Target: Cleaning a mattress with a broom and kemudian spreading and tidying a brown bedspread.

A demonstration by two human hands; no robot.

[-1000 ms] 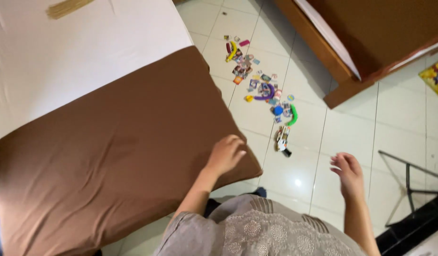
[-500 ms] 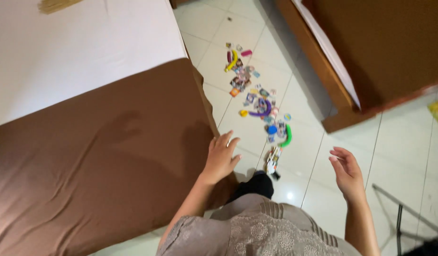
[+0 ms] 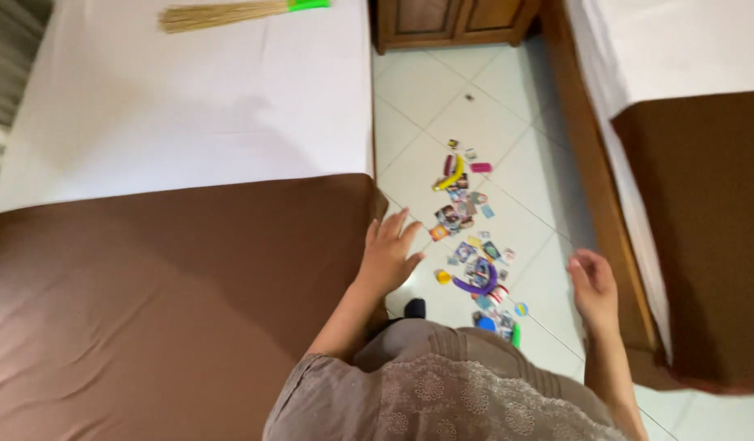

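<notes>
My left hand (image 3: 389,255) hovers open, fingers spread, at the right edge of a brown bedsheet (image 3: 164,302) that covers the near part of a bed with a white sheet (image 3: 189,106). My right hand (image 3: 593,282) is open and empty above the tiled floor between two beds. Between my hands, on the floor, lies a scatter of small cards and toys (image 3: 471,237), among them a yellow curved piece (image 3: 452,173) and a purple curved piece (image 3: 477,286).
A straw broom with a green handle (image 3: 230,12) lies on the white sheet at the far end. A second bed (image 3: 687,204) with brown and white covers and a wooden frame stands on the right. A wooden cabinet (image 3: 450,20) stands at the far wall.
The view has swung so more of the white sheet, the broom and the cabinet show. Both hands stay open in the air; the left one stays beside the brown sheet's edge.
</notes>
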